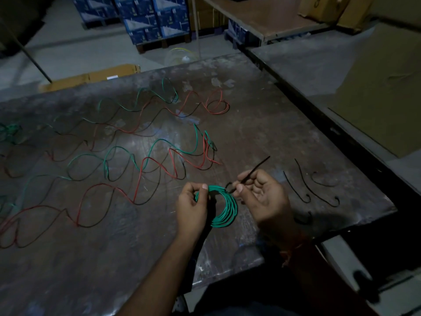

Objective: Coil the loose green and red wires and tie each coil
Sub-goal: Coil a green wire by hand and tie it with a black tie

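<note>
Loose red and green wires [127,165] lay left of the green coil [224,208]. The left hand [193,206] pinched the coil's left side above the table [284,124]; the right hand [262,197] pinched a black tie [252,171] looped on its top. Spare ties [305,185] lay right.

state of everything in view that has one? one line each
green coil: wound, held above the table, tie not yet closed
black tie: looped at the coil's top, tail sticking up
left hand: pinching the coil
right hand: pinching the tie
loose green wires: uncoiled, sprawled on the table
loose red wires: uncoiled, sprawled on the table
spare ties: lying unused at the right of the table
</note>
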### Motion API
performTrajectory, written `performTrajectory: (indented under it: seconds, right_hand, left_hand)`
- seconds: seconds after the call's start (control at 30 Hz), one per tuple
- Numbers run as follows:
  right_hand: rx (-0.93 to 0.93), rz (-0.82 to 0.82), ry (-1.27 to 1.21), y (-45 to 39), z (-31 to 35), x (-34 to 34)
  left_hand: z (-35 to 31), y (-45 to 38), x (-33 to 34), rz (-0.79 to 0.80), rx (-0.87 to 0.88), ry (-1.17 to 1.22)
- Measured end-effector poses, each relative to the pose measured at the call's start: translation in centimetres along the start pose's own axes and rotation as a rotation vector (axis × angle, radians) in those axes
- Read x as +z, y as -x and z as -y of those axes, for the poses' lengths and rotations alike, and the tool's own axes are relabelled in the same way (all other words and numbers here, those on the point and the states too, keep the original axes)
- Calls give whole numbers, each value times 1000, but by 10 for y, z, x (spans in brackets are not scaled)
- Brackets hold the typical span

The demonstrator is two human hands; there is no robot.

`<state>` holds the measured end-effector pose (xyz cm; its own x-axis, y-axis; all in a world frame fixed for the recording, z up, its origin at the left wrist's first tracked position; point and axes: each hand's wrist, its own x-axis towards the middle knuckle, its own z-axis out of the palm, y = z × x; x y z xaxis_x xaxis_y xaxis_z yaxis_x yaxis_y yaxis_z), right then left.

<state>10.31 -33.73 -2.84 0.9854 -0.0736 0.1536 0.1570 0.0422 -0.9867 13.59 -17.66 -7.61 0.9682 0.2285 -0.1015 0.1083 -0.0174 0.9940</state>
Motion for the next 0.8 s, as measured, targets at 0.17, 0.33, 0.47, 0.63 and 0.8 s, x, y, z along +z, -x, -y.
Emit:
performTrajectory:
  seconds: [0.17, 0.33, 0.47, 0.63, 0.8]
  right_hand:
    - [57, 84, 68, 1, -13, 2]
    - [8, 81, 326, -4, -34, 11]
    - [-131, 47, 309, -7, -47, 23]
    - [-257, 39, 371, -2, -54, 21]
    - [-287, 53, 366, -2, -54, 21]
  left_hand:
    - [5, -6, -4, -16, 4, -43]
    - [1, -3, -3, 44, -29, 71]
    - [2, -4, -4, 113, -70, 166]
    - [-5, -3, -1, 109, -103, 210]
    - [-9, -7, 0, 88, -120, 217]
